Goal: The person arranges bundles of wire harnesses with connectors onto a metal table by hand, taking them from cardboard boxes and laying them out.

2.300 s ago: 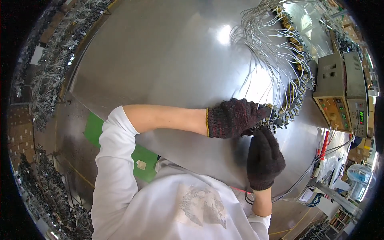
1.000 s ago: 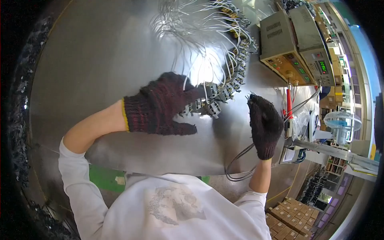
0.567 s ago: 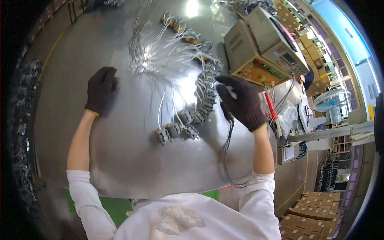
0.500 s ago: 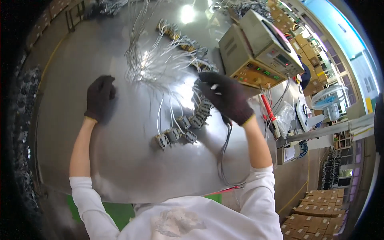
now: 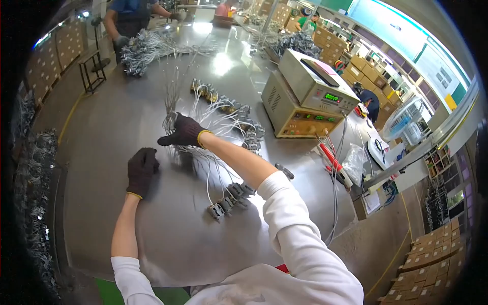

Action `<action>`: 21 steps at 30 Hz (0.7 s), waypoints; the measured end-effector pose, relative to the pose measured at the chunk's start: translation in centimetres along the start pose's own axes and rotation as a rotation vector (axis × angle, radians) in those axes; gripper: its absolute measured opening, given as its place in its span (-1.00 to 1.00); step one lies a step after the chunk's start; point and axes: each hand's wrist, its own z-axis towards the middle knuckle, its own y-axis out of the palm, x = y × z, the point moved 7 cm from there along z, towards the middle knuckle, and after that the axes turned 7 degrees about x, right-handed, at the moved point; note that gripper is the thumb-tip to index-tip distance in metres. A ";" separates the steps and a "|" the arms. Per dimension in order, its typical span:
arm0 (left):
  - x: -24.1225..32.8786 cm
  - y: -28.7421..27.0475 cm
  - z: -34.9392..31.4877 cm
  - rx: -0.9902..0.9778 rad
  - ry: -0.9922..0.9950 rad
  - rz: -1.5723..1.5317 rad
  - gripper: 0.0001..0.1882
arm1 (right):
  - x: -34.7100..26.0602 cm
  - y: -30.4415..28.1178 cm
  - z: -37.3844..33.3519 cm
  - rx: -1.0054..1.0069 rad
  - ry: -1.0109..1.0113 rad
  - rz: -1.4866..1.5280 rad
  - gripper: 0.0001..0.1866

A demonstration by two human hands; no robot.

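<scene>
Both my hands wear dark knitted gloves with yellow cuffs. My right hand (image 5: 184, 132) reaches across to a bundle of thin white wires (image 5: 170, 121). Its thumb points left, apart from the fingers, with the wires between them; I cannot tell how firmly it touches them. To the left of the bundle, my left hand (image 5: 143, 172) rests by the metal tabletop (image 5: 101, 203), fingers curled in and nothing seen in them. Grey connectors (image 5: 216, 211) sit on the near wire ends, and more connectors (image 5: 223, 105) curve away behind. My right forearm hides part of this row.
Two stacked bench instruments (image 5: 305, 96) with green displays stand at the right. Beside them lie a red-handled tool (image 5: 330, 157), cables (image 5: 335, 213) and a clear plastic bag (image 5: 354, 163). A wire pile (image 5: 142, 51) lies at the far left, near a co-worker (image 5: 129, 18).
My right hand has swung left from the connector row to the wire bundle. My left hand stays left of the wires, still curled. The view has tilted up, showing more of the far table.
</scene>
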 end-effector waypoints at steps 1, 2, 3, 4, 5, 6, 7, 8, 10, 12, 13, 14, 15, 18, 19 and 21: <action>0.1 -0.6 -0.3 0.055 0.059 -0.018 -0.82 | 0.3 0.4 0.3 -0.003 0.073 0.038 0.18; 1.7 -1.2 -0.6 0.108 0.119 -0.039 -0.69 | 0.7 0.7 0.2 -0.007 0.150 0.073 0.10; 1.1 -1.4 -0.8 0.098 -0.184 -0.190 -0.69 | 0.2 0.9 0.1 0.026 0.092 0.085 -0.13; 1.1 -1.8 -0.8 0.104 -0.180 -0.188 -0.69 | 0.1 1.1 0.4 0.026 0.084 0.085 -0.13; 1.2 -1.9 -0.8 0.103 -0.163 -0.185 -0.69 | 0.3 1.8 0.6 -0.035 0.113 -0.051 -0.20; 1.4 -2.0 -0.8 0.101 -0.145 -0.183 -0.70 | 0.6 2.3 0.7 -0.095 0.143 -0.188 -0.26; 1.4 -2.0 -0.8 0.100 -0.140 -0.182 -0.70 | 0.4 2.2 0.9 -0.036 0.085 -0.187 -0.31; 1.5 -2.0 -0.7 0.093 -0.133 -0.190 -0.70 | 0.6 2.1 0.9 -0.029 0.085 -0.188 -0.31; 1.6 -1.9 -0.6 0.089 -0.117 -0.195 -0.71 | 1.1 2.2 0.9 -0.030 0.119 -0.185 -0.32; 1.2 -1.5 -0.6 0.098 -0.187 -0.242 -0.71 | 1.3 1.8 0.3 -0.034 0.109 -0.182 -0.34; 1.1 -1.5 -0.6 0.103 -0.176 -0.239 -0.71 | 1.3 1.7 -0.1 -0.048 0.100 -0.179 -0.36; 0.9 -1.3 -0.5 0.083 -0.166 -0.259 -0.74 | 1.2 1.3 -0.4 -0.037 0.093 -0.183 -0.36; 0.8 -1.2 -0.4 0.060 -0.155 -0.280 -0.77 | 1.1 0.8 -0.9 -0.031 0.064 -0.200 -0.38; 1.5 -2.4 -0.7 0.067 0.145 -0.046 -0.78 | -1.3 -1.9 -2.6 0.024 -0.077 -0.022 -0.46; 2.4 -1.9 -0.7 0.062 0.157 -0.055 -0.78 | -1.4 -4.2 -3.1 0.099 -0.107 0.010 -0.48; 2.4 -1.5 -0.8 0.035 -0.129 -0.221 -0.78 | -3.0 -8.8 -4.7 0.270 -0.175 0.188 -0.53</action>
